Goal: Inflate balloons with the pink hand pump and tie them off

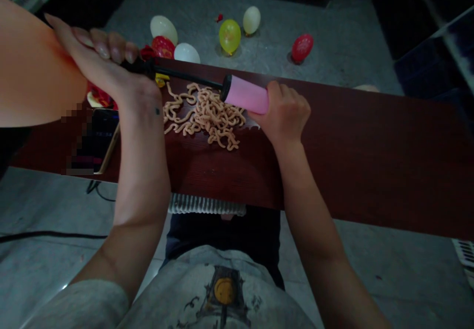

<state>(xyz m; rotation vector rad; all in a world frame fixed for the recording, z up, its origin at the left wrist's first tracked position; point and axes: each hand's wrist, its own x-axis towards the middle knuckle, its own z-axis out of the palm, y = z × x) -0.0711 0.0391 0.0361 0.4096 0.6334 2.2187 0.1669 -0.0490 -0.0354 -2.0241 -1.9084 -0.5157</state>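
A pink and black hand balloon pump (pixel 246 93) spans the space between my hands above the table, its black rod drawn out. My left hand (pixel 99 67), palm turned up, has its fingers closed around the black end of the pump. Against that hand rests a large, inflated peach-coloured balloon (pixel 33 67), cut off by the left edge; its neck is hidden. Around the pink barrel's right end my right hand (pixel 287 112) is wrapped. Below the rod lies a heap of curly beige strands (pixel 215 114).
On the dark red table (pixel 370 156) a phone (pixel 98 139) lies by my left forearm. Red and yellow limp pieces (pixel 162 79) lie near the left wrist. Beyond it, inflated balloons, among them a yellow balloon (pixel 230 36) and a red balloon (pixel 302 48), are on the floor.
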